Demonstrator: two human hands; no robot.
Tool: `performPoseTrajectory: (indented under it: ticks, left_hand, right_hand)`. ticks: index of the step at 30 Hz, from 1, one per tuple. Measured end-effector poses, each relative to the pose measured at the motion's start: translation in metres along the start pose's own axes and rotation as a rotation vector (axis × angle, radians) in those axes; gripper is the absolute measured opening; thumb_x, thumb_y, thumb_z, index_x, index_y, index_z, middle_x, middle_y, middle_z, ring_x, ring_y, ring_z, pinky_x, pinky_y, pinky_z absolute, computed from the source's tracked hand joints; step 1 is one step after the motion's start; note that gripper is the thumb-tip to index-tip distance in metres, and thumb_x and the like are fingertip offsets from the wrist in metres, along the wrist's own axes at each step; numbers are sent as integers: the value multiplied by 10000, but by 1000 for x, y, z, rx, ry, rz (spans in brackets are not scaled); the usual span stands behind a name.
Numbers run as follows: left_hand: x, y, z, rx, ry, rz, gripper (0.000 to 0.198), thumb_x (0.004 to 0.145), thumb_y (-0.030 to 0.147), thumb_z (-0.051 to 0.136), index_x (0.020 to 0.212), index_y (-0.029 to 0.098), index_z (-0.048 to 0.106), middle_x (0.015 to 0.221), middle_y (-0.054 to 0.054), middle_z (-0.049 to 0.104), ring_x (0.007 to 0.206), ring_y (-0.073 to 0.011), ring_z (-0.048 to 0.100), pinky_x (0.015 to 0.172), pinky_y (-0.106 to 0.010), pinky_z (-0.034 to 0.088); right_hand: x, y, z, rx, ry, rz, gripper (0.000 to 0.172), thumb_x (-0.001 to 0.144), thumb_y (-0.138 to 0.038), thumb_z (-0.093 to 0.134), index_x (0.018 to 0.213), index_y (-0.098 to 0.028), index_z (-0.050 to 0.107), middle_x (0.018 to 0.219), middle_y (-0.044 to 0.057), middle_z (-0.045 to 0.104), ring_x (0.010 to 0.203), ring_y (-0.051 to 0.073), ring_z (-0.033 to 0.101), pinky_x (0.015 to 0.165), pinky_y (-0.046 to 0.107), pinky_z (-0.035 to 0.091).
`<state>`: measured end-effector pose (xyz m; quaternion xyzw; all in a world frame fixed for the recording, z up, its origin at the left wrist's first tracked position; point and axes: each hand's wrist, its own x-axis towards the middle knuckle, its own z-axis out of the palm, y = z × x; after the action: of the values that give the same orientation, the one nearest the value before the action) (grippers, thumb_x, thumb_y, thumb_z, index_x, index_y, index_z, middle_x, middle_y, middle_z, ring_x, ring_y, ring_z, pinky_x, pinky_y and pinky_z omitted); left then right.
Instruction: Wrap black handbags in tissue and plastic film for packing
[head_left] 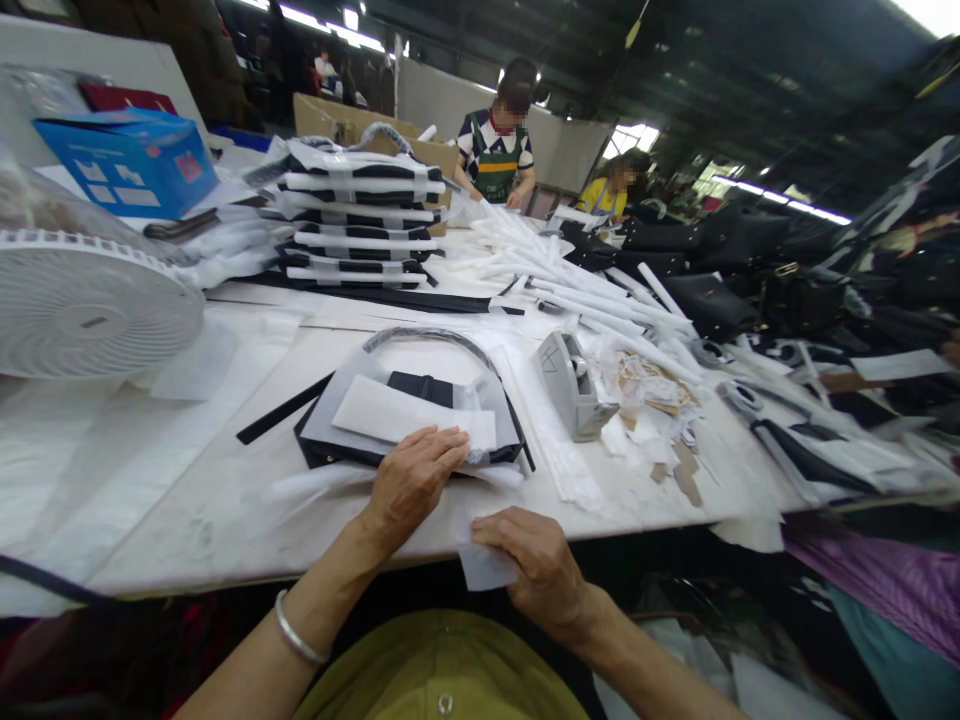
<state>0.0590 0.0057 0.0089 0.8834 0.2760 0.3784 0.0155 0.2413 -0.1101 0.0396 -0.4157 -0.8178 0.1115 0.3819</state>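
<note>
A black handbag [315, 446] lies on the table in front of me, its handle wrapped and curving away at the back. White tissue and a white foam sheet [397, 411] cover its upper face. My left hand [420, 474] rests with fingers stretched over the bag's near edge and the foam sheet. Close to the table's front edge, my right hand [534, 562] pinches a small white sheet [484, 566] between thumb and fingers. White wrapping [300, 486] sticks out under the bag's near side. A black strap [285, 410] extends to the left.
A grey tape dispenser [574, 390] stands right of the bag, beside paper scraps [679, 465]. Wrapped bags [360, 225] are stacked behind. A fan [97, 305] and blue box [127, 165] are at left. White rolls [577, 290] and black bags [709, 300] lie at right. Two co-workers [496, 150] are beyond.
</note>
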Motion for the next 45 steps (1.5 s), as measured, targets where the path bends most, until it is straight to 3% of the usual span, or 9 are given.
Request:
performPoseTrajectory:
  ticks: [7, 12, 17, 25, 31, 35, 38, 41, 45]
  left_hand:
    - [2, 4, -12, -39, -47, -11, 251, 909, 76, 484, 1096, 203, 595, 1189, -51, 666, 1115, -191, 607, 1035, -385, 446]
    - [10, 12, -25, -153, -131, -160, 147, 818, 189, 653, 939, 189, 570, 1086, -70, 638, 1056, -246, 575, 937, -398, 468]
    - [15, 17, -10, -65, 10, -336, 177, 939, 269, 555, 777, 203, 524, 809, -21, 603, 810, -198, 561, 757, -341, 439]
    - [23, 24, 2, 161, 142, -362, 248, 915, 144, 506, 685, 215, 444, 655, 10, 485, 652, -175, 483, 652, -329, 365]
    - [25, 25, -3, 178, 82, -323, 86, 958, 216, 506, 904, 204, 572, 736, 2, 547, 704, -189, 523, 676, -329, 385]
    - [23, 24, -4, 167, 16, -280, 164, 981, 277, 497, 859, 230, 596, 763, 2, 580, 715, -187, 541, 685, -333, 401]
    - [21, 21, -4, 132, 69, -241, 151, 983, 278, 498, 906, 224, 616, 872, -12, 644, 769, -181, 581, 714, -326, 435]
    - [18, 18, -4, 107, 119, -151, 128, 983, 232, 497, 992, 199, 620, 1107, -42, 681, 1009, -199, 621, 854, -334, 463]
    - [16, 15, -2, 108, 111, -78, 172, 996, 217, 464, 1070, 182, 614, 1090, -29, 716, 1086, -194, 635, 948, -347, 465]
  right_hand:
    - [53, 15, -27, -177, -65, -21, 232, 860, -75, 494, 954, -206, 661, 896, 62, 727, 853, 197, 671, 788, 313, 527]
    - [94, 45, -32, -201, -160, 235, 147, 915, -237, 595, 803, -206, 686, 767, 17, 697, 716, 156, 633, 689, 265, 462]
    - [110, 61, -25, -172, -228, 312, 103, 873, -226, 667, 792, -231, 730, 821, -1, 686, 754, 131, 628, 725, 239, 449]
    - [121, 80, -15, -137, -242, 436, 84, 823, -245, 718, 743, -221, 712, 764, -13, 649, 740, 136, 598, 703, 255, 421]
    - [118, 94, -9, -35, -184, 549, 134, 773, -234, 732, 675, -197, 649, 712, -24, 629, 681, 122, 562, 653, 244, 400]
    - [116, 100, -6, 14, -181, 614, 117, 747, -247, 742, 678, -200, 659, 702, -29, 632, 659, 118, 557, 626, 238, 394]
    - [116, 103, -5, 5, -184, 633, 117, 738, -261, 744, 680, -202, 661, 704, -31, 637, 660, 119, 562, 618, 238, 388]
    - [117, 106, -3, -11, -184, 623, 135, 739, -276, 742, 666, -203, 655, 693, -32, 637, 658, 120, 563, 620, 239, 382]
    - [123, 106, 2, -61, -153, 619, 166, 720, -294, 758, 637, -203, 647, 671, -29, 637, 648, 126, 557, 620, 249, 375]
